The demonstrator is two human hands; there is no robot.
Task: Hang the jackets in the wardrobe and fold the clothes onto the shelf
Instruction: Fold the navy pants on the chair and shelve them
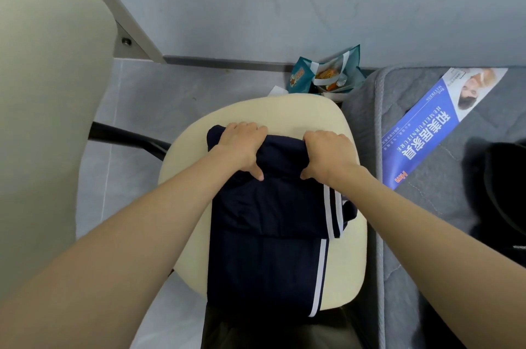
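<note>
We find the left hand [242, 146] and right hand [327, 155] each curled around the far fold of the navy trousers [264, 234], which lie on the cream chair seat [284, 112], apparently to draw that end back over the rest. A teal bag [327, 75] behind and a mattress [404, 229] just right of the seat obstruct nothing.

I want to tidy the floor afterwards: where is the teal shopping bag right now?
In the head view, the teal shopping bag stands on the floor right of centre, against the wall, between the cream chair seat and the grey mattress.
</note>
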